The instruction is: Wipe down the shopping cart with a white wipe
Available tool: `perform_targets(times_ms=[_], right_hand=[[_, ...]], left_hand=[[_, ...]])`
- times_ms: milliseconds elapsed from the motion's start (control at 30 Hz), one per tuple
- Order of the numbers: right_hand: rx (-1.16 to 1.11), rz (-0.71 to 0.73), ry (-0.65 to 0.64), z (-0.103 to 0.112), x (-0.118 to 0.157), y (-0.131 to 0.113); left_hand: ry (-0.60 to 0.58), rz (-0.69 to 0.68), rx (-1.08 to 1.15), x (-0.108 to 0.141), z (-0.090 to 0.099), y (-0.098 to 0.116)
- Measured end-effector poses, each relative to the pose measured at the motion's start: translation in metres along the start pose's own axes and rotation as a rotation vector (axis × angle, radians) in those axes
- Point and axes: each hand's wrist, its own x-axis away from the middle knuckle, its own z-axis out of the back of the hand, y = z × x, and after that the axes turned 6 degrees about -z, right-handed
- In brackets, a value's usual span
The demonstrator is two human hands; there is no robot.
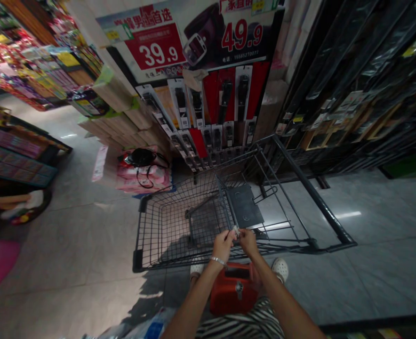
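My left hand (224,246) and my right hand (248,241) meet over the near side of a grey wire shopping cart (172,221). Their fingers are pinched together around a small pale item (236,230), too small to identify. A silvery bracelet circles my left wrist. The cart's grey seat flap (245,205) lies just beyond my hands, and the basket holds nothing that I can make out. Below my hands an orange-red bag (233,289) with a metal clasp hangs at my lap.
A belt display (211,99) with price signs stands behind the cart. Pink boxes (142,178) topped by a black item sit left of it. Dark racks of hanging goods (349,108) line the right. Part of another person's leg and shoe (28,205) shows at left.
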Motion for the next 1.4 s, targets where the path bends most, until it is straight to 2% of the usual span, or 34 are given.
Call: perform_targets(times_ms=[200, 333, 433, 567, 800, 967, 1067, 1200, 1400], right_hand=[[-0.168, 0.003, -0.049, 0.013, 0.020, -0.014], [-0.327, 0.031, -0.071, 0.013, 0.025, -0.016], [-0.199, 0.041, 0.000, 0.005, 0.016, -0.010], [-0.027, -0.053, 0.076, -0.006, -0.006, 0.002], [0.034, -0.193, 0.022, -0.017, -0.032, 0.019], [0.075, -0.281, 0.028, -0.021, -0.038, 0.023], [0.054, -0.312, 0.043, -0.022, -0.039, 0.023], [-0.033, -0.328, 0.035, -0.023, -0.034, 0.020], [-0.234, -0.289, 0.030, -0.019, -0.019, 0.004]], left_hand=[[0.009, 0.006, 0.008, 0.000, 0.001, 0.004], [0.013, 0.010, 0.002, 0.001, 0.002, 0.009], [0.016, 0.018, -0.001, 0.002, 0.003, 0.011], [0.023, 0.032, -0.009, 0.003, 0.005, 0.013], [0.045, 0.047, -0.022, 0.006, 0.005, 0.012], [0.176, 0.059, -0.031, 0.005, 0.002, 0.006], [0.280, 0.068, -0.049, -0.001, 0.002, 0.009], [0.391, 0.032, -0.118, -0.020, 0.009, 0.023], [0.369, -0.030, -0.320, -0.050, 0.018, 0.039]])
